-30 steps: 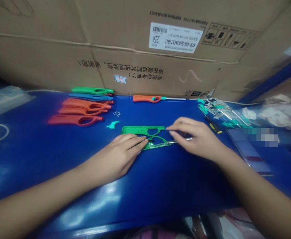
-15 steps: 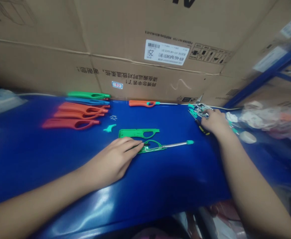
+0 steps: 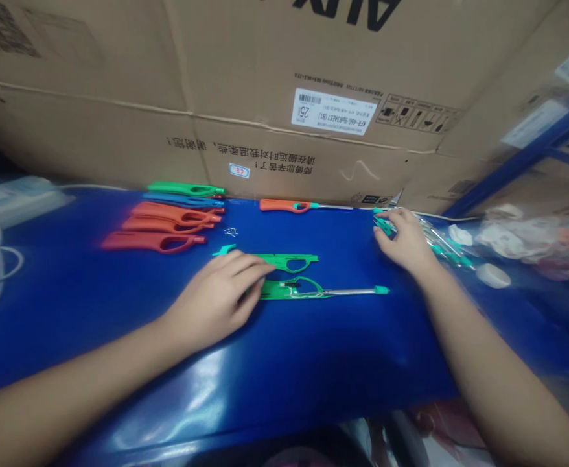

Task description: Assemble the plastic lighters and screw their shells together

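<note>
My left hand (image 3: 223, 288) rests on the blue tabletop, fingers closed around the rear end of a green lighter half-shell (image 3: 275, 290). Inside this half lie thin wires and a small dark part; a metal tube (image 3: 352, 292) with a teal tip sticks out to the right. Just behind it lies the other green half-shell (image 3: 297, 263), partly covered by my fingers. A teal trigger (image 3: 225, 250) sits beyond my left knuckles. Over a pile of small teal pieces (image 3: 385, 227) and metal tubes (image 3: 447, 240), my right hand (image 3: 404, 240) has thumb and forefinger apart. Its other fingertips are hidden.
Red, orange, blue and green lighter handles (image 3: 172, 220) are lined up at the back left, with small screws (image 3: 231, 231) beside them. An orange lighter (image 3: 284, 205) lies against the large cardboard box (image 3: 265, 139). Plastic bags (image 3: 527, 233) and a white round piece (image 3: 492, 275) are at right.
My left hand has slid back along the green half-shell, uncovering more of its inside. My right hand has shifted slightly left over the pile, hiding the screwdriver. The camera view has turned a little.
</note>
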Tool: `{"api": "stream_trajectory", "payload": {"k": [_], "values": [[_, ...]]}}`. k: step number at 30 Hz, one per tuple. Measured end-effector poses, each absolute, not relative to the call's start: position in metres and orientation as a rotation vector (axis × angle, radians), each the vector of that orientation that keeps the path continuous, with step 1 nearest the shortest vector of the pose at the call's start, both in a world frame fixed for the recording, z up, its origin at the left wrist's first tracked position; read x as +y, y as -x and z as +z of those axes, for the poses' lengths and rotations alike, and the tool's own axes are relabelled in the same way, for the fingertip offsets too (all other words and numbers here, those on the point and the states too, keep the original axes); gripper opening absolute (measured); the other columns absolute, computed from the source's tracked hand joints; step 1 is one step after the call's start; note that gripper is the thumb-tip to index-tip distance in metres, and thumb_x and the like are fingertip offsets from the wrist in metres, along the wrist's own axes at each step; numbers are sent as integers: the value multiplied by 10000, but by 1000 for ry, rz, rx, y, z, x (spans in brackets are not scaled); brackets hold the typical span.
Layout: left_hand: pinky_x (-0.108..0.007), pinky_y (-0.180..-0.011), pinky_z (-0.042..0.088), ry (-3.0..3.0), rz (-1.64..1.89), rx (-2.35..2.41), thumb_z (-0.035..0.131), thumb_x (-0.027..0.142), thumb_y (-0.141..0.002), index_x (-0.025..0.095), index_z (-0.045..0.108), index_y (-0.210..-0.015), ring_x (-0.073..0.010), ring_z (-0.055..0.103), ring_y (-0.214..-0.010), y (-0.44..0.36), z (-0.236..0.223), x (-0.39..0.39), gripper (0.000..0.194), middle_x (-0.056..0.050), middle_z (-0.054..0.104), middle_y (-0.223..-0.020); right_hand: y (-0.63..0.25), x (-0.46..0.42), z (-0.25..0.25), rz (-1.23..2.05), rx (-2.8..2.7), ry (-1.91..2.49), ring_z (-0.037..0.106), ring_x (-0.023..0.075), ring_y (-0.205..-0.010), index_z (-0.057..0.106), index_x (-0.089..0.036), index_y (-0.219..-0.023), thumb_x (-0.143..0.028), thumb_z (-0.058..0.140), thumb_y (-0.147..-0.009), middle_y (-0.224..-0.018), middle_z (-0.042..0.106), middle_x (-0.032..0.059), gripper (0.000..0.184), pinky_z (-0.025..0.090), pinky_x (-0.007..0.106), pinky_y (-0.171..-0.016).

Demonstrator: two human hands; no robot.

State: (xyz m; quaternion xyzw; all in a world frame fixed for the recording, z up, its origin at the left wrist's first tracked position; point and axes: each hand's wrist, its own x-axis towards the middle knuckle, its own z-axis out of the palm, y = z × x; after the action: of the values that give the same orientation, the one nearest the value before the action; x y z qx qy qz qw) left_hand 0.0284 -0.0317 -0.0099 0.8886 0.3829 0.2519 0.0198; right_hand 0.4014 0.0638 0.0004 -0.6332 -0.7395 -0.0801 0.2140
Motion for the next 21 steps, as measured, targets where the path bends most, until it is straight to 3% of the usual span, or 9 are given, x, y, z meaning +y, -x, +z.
{"api": "stream_trajectory", "payload": {"k": [4,8,12,18,21], "values": [[-466,-859,528,-2831,699,1626,496,254,-954,165,651,-1128,-309,620,-994,-14,4,-18,249,-118,687,-1097,-369,42,11,-45,-2382,1357,647,226,-999,701,-231,-994,-327,544,-948,-1044,729,60,190,474,388,-962],[-485,-856,540,-2850,439,1789,538,275,-927,125,612,-1170,-348,616,-1023,-3,5,-12,294,-159,653,-1097,-337,15,19,-13,-2554,949,631,223,-914,683,-206,-1046,-249,556,-971,-988,737,71,154,451,398,-839],[-446,-853,550,-2798,262,1754,481,178,-942,127,611,-1129,-312,619,-1005,-2,-1,-13,233,-146,619,-1060,-319,-3,21,70,-2622,738,615,194,-890,676,-193,-1069,-192,575,-963,-968,727,57,147,433,370,-824],[-479,-916,537,-2665,335,1694,487,124,-916,74,556,-1195,-328,616,-1057,1,-4,-9,292,-171,595,-1107,-317,-5,13,178,-2651,670,601,175,-845,676,-182,-1078,-170,580,-955,-924,707,47,157,435,348,-795],[-475,-920,536,-2607,565,1625,518,180,-925,97,532,-1228,-311,620,-1059,-2,-1,-12,315,-159,591,-1156,-317,-3,8,184,-2636,680,603,174,-826,671,-183,-1100,-169,576,-956,-909,705,46,174,441,346,-781]]}}
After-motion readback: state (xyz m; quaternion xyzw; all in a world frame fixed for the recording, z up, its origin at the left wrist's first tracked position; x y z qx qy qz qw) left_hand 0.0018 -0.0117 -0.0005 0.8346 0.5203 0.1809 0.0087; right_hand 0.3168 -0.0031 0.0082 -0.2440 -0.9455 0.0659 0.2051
